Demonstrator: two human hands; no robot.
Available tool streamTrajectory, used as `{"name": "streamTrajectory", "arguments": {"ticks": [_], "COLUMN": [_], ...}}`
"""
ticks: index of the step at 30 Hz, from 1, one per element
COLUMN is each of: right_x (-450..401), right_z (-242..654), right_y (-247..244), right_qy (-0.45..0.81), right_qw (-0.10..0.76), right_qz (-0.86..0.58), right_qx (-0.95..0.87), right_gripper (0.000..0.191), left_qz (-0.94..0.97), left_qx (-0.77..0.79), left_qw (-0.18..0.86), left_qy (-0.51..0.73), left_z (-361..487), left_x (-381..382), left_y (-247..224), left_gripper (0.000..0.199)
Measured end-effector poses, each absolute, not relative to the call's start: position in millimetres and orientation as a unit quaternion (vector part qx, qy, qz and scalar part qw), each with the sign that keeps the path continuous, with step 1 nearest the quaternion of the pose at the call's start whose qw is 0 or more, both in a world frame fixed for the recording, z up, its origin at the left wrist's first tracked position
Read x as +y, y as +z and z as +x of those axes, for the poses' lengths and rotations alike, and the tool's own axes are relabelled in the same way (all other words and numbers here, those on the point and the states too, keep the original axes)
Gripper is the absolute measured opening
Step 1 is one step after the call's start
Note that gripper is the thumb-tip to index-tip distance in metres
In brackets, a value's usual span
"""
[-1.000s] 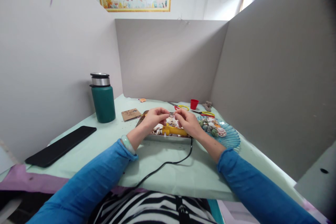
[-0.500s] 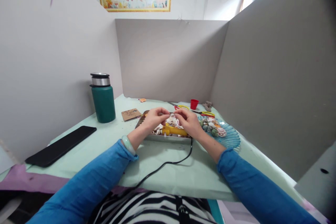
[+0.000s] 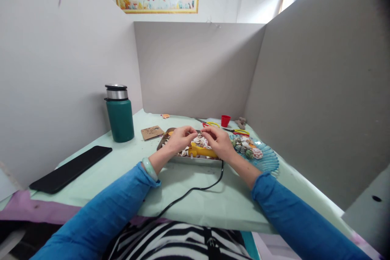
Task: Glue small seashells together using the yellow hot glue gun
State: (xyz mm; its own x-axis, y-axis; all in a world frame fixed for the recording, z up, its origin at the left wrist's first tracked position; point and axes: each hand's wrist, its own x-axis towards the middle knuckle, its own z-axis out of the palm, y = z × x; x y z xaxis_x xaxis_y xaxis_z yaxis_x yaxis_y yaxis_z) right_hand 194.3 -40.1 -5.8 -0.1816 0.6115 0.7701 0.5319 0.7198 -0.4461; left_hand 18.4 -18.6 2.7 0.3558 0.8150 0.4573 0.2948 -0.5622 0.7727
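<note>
Both hands meet above a metal tray of small shells. My left hand is pinched, thumb against fingertips, over the tray's middle. Facing it, my right hand makes a similar pinch, its fingertips very close to the left ones. Whatever sits between the fingertips is too small to make out. A yellow glue gun lies across the front of the tray, partly under my right hand. Its black cord runs over the table toward me.
A blue glass plate of shells stands at right. Behind are two pairs of scissors, a red cup and a grey lump. To the left are a brown card, a green bottle and a black flat case.
My left hand has shifted very slightly and its fingers look a little more closed. My right hand and the things on the table look the same.
</note>
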Motion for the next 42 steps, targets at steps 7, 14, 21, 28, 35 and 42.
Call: {"name": "streamTrajectory", "arguments": {"ticks": [7,14,21,28,35,42], "right_x": [-41,-40,-29,-28,-25,-28], "right_z": [196,196,197,195,198,198], "right_y": [-3,-4,-7,-8,-10,-9], "right_qy": [0.016,0.017,0.125,0.196,0.161,0.13], "right_qw": [0.52,0.507,0.554,0.541,0.529,0.525], "right_qz": [-0.356,-0.348,-0.397,-0.415,-0.424,-0.426], "right_qx": [-0.776,-0.788,-0.721,-0.705,-0.717,-0.726], "right_gripper": [0.019,0.016,0.021,0.025,0.029,0.03], "left_qz": [0.784,0.8,0.783,0.77,0.756,0.736], "left_qx": [0.364,0.364,0.344,0.333,0.35,0.358], "left_qw": [0.256,0.203,0.249,0.279,0.298,0.343], "left_qy": [0.434,0.431,0.454,0.468,0.467,0.462], "left_z": [17,18,18,18,18,19], "left_x": [-20,-19,-12,-10,-15,-16], "left_y": [5,3,-2,-4,1,3], "left_gripper": [0.021,0.018,0.017,0.021,0.026,0.026]}}
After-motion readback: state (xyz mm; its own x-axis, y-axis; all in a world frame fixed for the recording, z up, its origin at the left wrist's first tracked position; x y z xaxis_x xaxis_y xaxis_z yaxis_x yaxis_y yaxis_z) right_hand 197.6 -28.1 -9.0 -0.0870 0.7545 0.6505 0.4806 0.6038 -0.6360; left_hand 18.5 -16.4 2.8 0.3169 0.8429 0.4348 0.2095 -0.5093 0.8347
